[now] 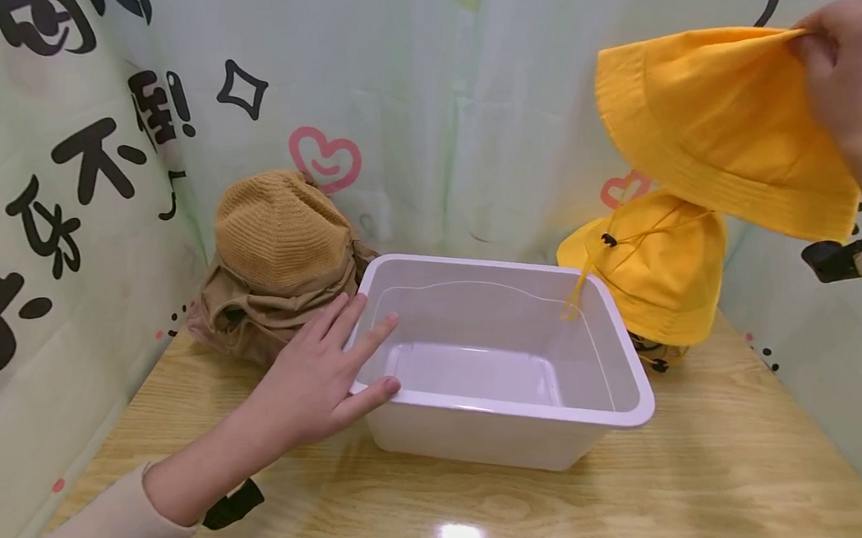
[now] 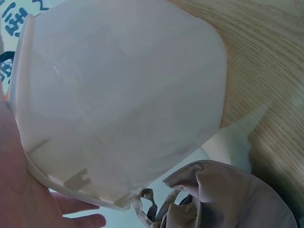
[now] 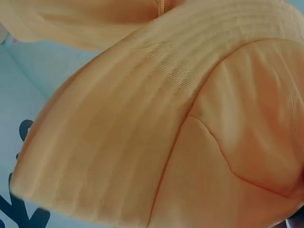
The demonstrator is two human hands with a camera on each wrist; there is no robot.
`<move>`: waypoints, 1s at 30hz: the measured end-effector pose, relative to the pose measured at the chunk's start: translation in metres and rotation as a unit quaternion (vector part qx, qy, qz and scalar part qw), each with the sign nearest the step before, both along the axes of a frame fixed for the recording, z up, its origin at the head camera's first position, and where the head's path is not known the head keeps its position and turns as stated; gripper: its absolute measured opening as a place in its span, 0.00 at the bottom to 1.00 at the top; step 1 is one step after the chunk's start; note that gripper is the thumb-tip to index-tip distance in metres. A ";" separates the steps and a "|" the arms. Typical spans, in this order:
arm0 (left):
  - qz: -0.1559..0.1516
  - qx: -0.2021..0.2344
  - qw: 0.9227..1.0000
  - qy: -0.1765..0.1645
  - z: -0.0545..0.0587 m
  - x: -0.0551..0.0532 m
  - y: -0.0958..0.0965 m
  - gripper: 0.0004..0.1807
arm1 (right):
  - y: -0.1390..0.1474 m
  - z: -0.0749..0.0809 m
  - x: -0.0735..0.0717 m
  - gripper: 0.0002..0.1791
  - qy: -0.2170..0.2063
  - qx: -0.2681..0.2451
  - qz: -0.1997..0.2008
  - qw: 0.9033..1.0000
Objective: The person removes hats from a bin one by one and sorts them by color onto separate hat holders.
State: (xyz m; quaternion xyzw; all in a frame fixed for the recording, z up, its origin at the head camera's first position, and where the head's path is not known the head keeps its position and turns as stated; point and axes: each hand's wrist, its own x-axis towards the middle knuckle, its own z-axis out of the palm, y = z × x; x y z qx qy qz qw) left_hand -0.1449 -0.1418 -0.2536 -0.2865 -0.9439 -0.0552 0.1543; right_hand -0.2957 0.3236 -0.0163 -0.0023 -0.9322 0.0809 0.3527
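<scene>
My right hand [image 1: 853, 83] pinches a yellow bucket hat [image 1: 718, 120], holding it up in the air at the upper right; its brim and crown seams fill the right wrist view [image 3: 118, 128]. Below it, another yellow hat [image 1: 661, 279] sits on the table against the bin's right side. A yellow cord [image 1: 592, 269] with a black toggle dangles over the bin's right rim; which hat it belongs to, I cannot tell. With fingers spread and fairly straight, my left hand [image 1: 326, 374] rests on the left rim of a pale lilac plastic bin [image 1: 478, 439].
Left of the bin stands a pile of brown hats [image 1: 255, 304], topped by a tan knitted one [image 1: 280, 229]. All sit on a wood-grain table [image 1: 327, 514]. Printed curtains [image 1: 407, 122] close off the back and sides.
</scene>
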 end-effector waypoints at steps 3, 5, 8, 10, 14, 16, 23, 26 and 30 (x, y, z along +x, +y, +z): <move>0.010 -0.007 0.999 -0.041 0.007 -0.001 0.001 0.40 | -0.003 -0.003 0.002 0.26 -0.006 0.039 0.002 0.999; 0.011 -0.007 0.997 -0.071 0.016 -0.002 0.003 0.41 | -0.003 -0.005 0.003 0.26 -0.010 0.059 -0.002 0.998; -0.004 -0.001 0.996 -0.093 0.031 -0.006 0.008 0.41 | -0.001 -0.004 0.003 0.27 -0.011 0.075 -0.011 0.997; -0.016 -0.005 0.995 -0.094 0.037 -0.008 0.013 0.41 | 0.002 -0.001 0.001 0.28 -0.014 0.072 -0.021 0.997; -0.008 -0.024 0.993 -0.112 0.034 -0.011 0.016 0.40 | 0.006 0.004 -0.010 0.28 -0.017 0.033 -0.039 0.999; 0.003 -0.025 0.992 -0.122 0.028 -0.010 0.016 0.39 | 0.009 0.005 -0.015 0.29 -0.019 0.010 -0.043 0.999; 0.007 -0.004 0.994 -0.109 0.014 -0.010 0.018 0.39 | 0.020 -0.004 -0.019 0.29 -0.076 0.013 -0.041 0.996; 0.006 -0.005 0.994 -0.105 0.013 -0.011 0.019 0.39 | 0.021 -0.007 -0.020 0.29 -0.091 0.040 -0.032 0.995; 0.005 -0.006 0.995 -0.099 0.013 -0.012 0.019 0.38 | 0.019 0.000 -0.022 0.30 -0.071 0.005 -0.038 0.997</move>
